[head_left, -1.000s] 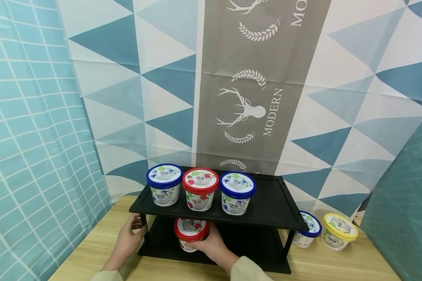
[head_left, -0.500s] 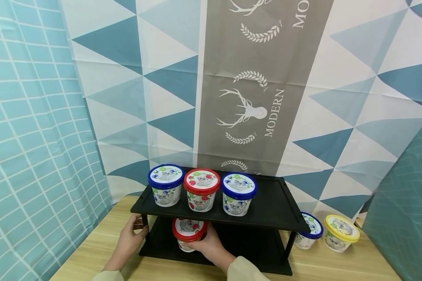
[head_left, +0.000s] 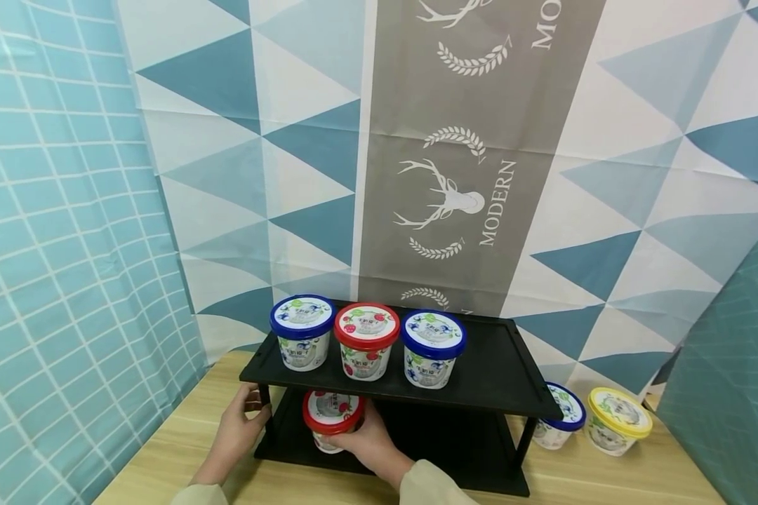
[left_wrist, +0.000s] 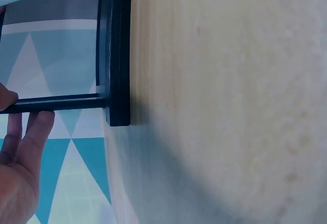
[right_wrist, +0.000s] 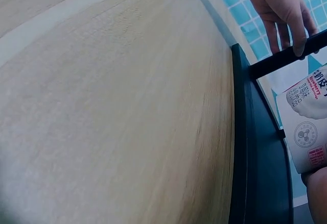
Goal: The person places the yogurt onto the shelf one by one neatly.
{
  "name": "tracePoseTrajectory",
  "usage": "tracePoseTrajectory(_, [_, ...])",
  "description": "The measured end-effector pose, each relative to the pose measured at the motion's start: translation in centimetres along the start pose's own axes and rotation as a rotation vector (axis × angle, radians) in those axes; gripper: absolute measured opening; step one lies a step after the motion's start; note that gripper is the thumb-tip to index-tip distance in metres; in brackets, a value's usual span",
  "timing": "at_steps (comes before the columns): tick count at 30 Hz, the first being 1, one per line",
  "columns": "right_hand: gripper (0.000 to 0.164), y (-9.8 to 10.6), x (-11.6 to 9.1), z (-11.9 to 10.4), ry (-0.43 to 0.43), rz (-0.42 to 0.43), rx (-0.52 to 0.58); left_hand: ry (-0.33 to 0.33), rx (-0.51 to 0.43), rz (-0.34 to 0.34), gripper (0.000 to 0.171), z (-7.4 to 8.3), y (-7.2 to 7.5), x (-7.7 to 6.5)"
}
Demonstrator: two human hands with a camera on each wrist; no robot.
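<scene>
1. Triangle-and-deer print [head_left: 442,200] hangs across the back, blue grid cloth [head_left: 69,210] down the left, wood-look worktop [head_left: 164,435] underneath.
2. Person's left hand [head_left: 234,428] is at the near left corner of a black two-tier rack [head_left: 499,365], fingers one side of a rack post [left_wrist: 61,102], thumb the other. Yep, clamped on it.
3. Right hand [head_left: 371,445] has thumb and fingers wrapped round a strawberry tub [head_left: 330,419], red lid up, near the front of the lower tier. Can't tell if its base touches down.
4. Above those right fingers, on the top tier: blue-lidded tub [head_left: 303,331], red-lidded tub [head_left: 366,342], second blue-lidded tub [head_left: 433,348]. Well off to the fingers' right, past the rack: third blue-lidded tub [head_left: 559,417], yellow-lidded tub [head_left: 617,421].
5. Handling, just guessing: light to middling, thin smooth wall that'd dent if squeezed and maybe slip a bit. I'd hold the body just under the rim like that, not trust the lid. Post looks stiff, so low down is a decent grip.
</scene>
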State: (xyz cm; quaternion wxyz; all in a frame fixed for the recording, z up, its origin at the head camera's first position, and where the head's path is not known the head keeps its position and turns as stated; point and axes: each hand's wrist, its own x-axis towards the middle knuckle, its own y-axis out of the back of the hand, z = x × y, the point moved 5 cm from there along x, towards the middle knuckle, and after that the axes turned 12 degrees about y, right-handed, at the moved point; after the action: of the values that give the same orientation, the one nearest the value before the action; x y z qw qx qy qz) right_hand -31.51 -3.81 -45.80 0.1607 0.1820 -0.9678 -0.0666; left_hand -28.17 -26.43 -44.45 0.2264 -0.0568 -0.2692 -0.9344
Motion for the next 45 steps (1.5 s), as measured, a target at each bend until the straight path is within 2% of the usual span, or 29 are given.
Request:
tracePoseTrajectory(7, [0.085,-0.2,0.4,-0.1,0.007,0.005,0.021,0.022,-0.002,-0.031,0.034,0.0,-0.2,0.2])
tracePoseTrajectory(16, [0.082,-0.7,0.7,-0.2,0.033,0.005,0.026,-0.001,-0.009,0.003,0.035,0.2,-0.1,0.2])
tracePoseTrajectory(21, [0.083,-1.0,0.9,0.2,0.011,-0.002,0.038,0.013,-0.014,-0.013,0.035,0.2,-0.4,0.3])
tracePoseTrajectory(29, [0.081,-1.3,1.3,0.7,0.028,0.013,0.04,0.029,-0.023,-0.034,0.034,0.1,-0.3,0.3])
tracePoseTrajectory(38, [0.081,-2.3,1.5,0.8,0.046,0.026,0.06,0.015,-0.009,0.001,0.034,0.2,0.1,0.0])
tracePoseTrajectory(45, [0.081,-3.1,1.7,0.9,0.052,0.024,0.064,0.028,-0.008,-0.019,0.034,0.2,0.1,-0.2])
